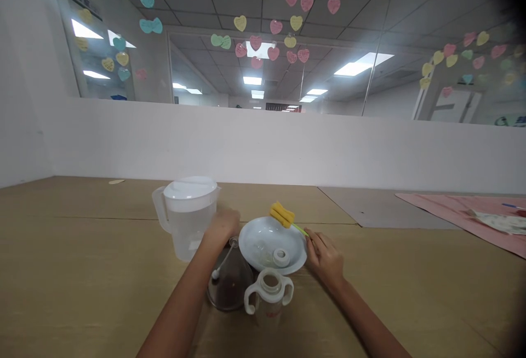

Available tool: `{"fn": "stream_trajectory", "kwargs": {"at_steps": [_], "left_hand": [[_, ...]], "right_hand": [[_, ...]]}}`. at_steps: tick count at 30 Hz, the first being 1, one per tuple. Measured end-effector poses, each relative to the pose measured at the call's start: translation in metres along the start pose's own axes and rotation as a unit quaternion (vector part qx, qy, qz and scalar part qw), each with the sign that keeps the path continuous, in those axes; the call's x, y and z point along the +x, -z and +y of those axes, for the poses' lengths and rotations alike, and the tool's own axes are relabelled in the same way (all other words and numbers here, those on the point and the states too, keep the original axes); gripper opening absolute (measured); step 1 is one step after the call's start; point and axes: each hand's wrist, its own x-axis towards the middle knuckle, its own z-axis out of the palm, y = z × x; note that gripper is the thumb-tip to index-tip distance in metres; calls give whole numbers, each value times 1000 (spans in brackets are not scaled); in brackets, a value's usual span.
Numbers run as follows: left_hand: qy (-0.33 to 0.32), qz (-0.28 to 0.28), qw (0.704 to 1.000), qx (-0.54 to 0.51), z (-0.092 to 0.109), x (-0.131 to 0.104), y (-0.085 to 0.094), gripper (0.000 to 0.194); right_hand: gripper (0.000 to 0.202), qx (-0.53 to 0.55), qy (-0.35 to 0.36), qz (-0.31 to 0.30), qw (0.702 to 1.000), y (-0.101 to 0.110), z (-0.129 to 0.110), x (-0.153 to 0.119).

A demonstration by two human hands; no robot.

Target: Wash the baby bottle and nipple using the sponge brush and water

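Observation:
My right hand (325,258) pinches the thin green handle of a sponge brush (282,214). Its yellow sponge head is over the far rim of a white bowl (255,232). Inside the bowl lies a white ring-shaped cap (281,258) beside something clear. My left hand (224,224) is between a lidded pitcher (191,221) and the bowl's left edge; its fingers are hidden. Below it is a dark, rounded object (230,289), with a white straw (224,264) with a bulb end in front. Nearest me, an uncapped bottle with two white handles (271,295) stands upright.
The brown tabletop (102,270) meets a low white wall with glass above, dotted with heart-shaped notes. A grey mat (380,207) and a pink cloth (446,213) lie at the right, with a patterned cloth (497,221) on the pink one.

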Motion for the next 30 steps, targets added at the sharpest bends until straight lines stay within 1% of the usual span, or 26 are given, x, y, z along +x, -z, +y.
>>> {"fn": "stream_trajectory", "kwargs": {"at_steps": [1, 4, 6, 9, 11, 15, 18, 20, 21, 22, 23, 25, 27, 28, 30], "left_hand": [[-15, -5, 1000, 6, 4, -1, 2, 13], [-96, -74, 993, 1, 17, -1, 0, 21], [-130, -115, 985, 0, 25, 3, -9, 24], [-140, -133, 981, 17, 32, 11, -27, 27], [-145, -111, 983, 29, 34, 17, -38, 29], [-139, -16, 990, 28, 36, 23, -53, 29], [-135, 6, 991, 18, 35, 28, -59, 30], [-137, 19, 990, 7, 32, 31, -62, 41], [-153, 20, 988, -4, 30, 33, -63, 48], [-179, 11, 984, -18, 28, 35, -63, 54], [-205, -11, 978, -32, 27, 36, -64, 58], [-241, -79, 966, -48, 24, 38, -64, 58], [-237, -134, 961, -42, 23, 38, -63, 57], [-229, -145, 962, -37, 23, 38, -62, 59], [-222, -144, 964, -36, 22, 37, -60, 64]], "right_hand": [[23, -2, -1, 0, 1000, 0, 0, 0], [22, -4, -6, 1, 1000, 0, 0, 0], [22, -3, -6, 0, 1000, 0, 0, 0], [22, -2, -7, -2, 1000, -1, 1, -1], [23, 1, -12, -1, 1000, -1, 1, -1], [21, 16, -14, -11, 1000, -1, 1, -2], [21, 17, -17, -15, 1000, -1, 1, -2], [21, 14, -22, -12, 1000, -1, 1, -2], [21, 14, -23, -12, 1000, -1, 1, -2], [22, 15, -23, -12, 1000, -1, 1, -2], [22, 16, -22, -14, 1000, -1, 1, -2], [23, 17, -22, -16, 999, -2, 1, -2], [24, 16, -25, -16, 999, -2, 1, -2], [24, 15, -27, -16, 999, -2, 1, -2], [23, 16, -30, -18, 999, -3, 2, -3]]}}
